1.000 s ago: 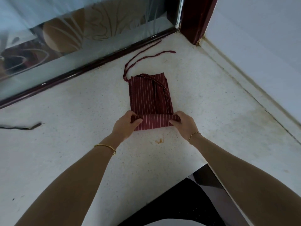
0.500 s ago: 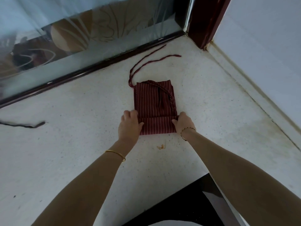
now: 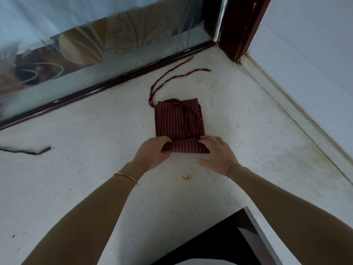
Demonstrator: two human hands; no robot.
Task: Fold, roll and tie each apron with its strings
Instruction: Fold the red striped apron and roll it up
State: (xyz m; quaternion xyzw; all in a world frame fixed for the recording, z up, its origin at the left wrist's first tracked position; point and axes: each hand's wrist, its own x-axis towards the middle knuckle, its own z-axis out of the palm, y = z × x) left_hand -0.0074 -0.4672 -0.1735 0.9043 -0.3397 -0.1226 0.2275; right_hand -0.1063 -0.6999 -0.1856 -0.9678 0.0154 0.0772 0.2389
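At the near edge of the apron (image 3: 177, 121), our left hand (image 3: 152, 153) curls its fingers (image 3: 163, 139) over one end of the roll (image 3: 186, 147), thumb tucked beneath, gripping the cloth. Our right hand (image 3: 217, 153) bends its fingers (image 3: 207, 140) over the other end, thumb lying along the counter (image 3: 95, 178) just under the roll. We judge both ends are held so the roll turns evenly and comes out tight, without skewing. Beyond our knuckles the apron lies flat on the pale counter, folded to a narrow maroon panel with thin white stripes, a twisted cord (image 3: 192, 111) crossing its top layer. Its 2 strings (image 3: 172, 78) trail from the far left corner toward the glass panel (image 3: 95, 44), free for tying once the rolling is finished.
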